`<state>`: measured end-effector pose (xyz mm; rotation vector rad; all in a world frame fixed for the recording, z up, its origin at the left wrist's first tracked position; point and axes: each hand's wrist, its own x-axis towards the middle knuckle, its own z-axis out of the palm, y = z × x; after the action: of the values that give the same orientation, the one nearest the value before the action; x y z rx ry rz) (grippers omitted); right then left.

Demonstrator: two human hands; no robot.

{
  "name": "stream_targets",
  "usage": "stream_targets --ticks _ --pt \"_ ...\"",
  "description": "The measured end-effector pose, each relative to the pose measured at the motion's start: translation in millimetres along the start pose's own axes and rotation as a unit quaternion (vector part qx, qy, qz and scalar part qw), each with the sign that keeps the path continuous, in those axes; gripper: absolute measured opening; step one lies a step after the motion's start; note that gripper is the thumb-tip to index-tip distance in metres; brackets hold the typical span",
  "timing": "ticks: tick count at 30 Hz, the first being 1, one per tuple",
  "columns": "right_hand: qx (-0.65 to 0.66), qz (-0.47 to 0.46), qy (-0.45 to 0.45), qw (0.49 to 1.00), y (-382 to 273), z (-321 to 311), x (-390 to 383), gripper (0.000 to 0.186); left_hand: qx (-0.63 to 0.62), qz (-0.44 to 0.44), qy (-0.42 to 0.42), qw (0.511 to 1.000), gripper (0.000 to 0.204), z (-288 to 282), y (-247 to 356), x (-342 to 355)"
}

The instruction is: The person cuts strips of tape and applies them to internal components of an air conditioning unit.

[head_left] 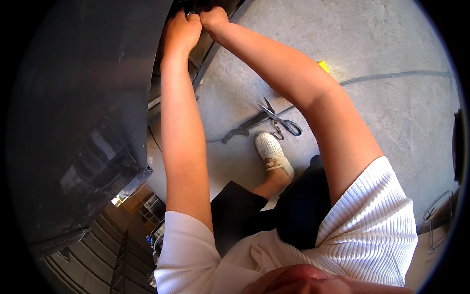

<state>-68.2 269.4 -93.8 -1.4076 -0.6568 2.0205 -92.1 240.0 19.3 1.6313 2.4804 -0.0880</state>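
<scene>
At the top of the head view both my arms reach into the opening of a dark cabinet-like housing (88, 73). My left hand (183, 33) is curled, thumb bent toward the other hand, its fingertips hidden inside the opening. Right beside it, my right hand (214, 18) is closed, knuckles toward me. Between the two, a small shiny bit shows, too little to name. Whatever my fingers grip is lost in the dark interior.
On the grey concrete floor (391, 44) lie black-handled scissors (290, 126) across a dark flat tool with a hooked end (240, 132). A yellow object (323, 66) shows behind my right arm. A dark line (391, 76) crosses the floor. My shoe (269, 147) stands near the scissors.
</scene>
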Motion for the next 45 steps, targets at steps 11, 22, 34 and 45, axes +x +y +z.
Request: stream_targets --ticks 11,22,34,45 --pt "0.164 0.032 -0.189 0.968 -8 -33 -11 0.02 -0.464 -0.156 0.271 0.829 0.059 69 10 -61" --pt "0.096 0.015 -0.195 0.976 -7 -34 -13 0.015 -0.484 -0.118 0.313 0.809 0.019 78 0 -39" --pt "0.092 -0.045 -0.117 0.988 10 1 22 0.012 -0.531 -0.186 0.349 0.749 0.013 79 9 -31" --pt "0.264 0.154 -0.119 0.945 6 29 45 0.008 -0.651 -0.305 0.312 0.621 0.026 83 6 -7"
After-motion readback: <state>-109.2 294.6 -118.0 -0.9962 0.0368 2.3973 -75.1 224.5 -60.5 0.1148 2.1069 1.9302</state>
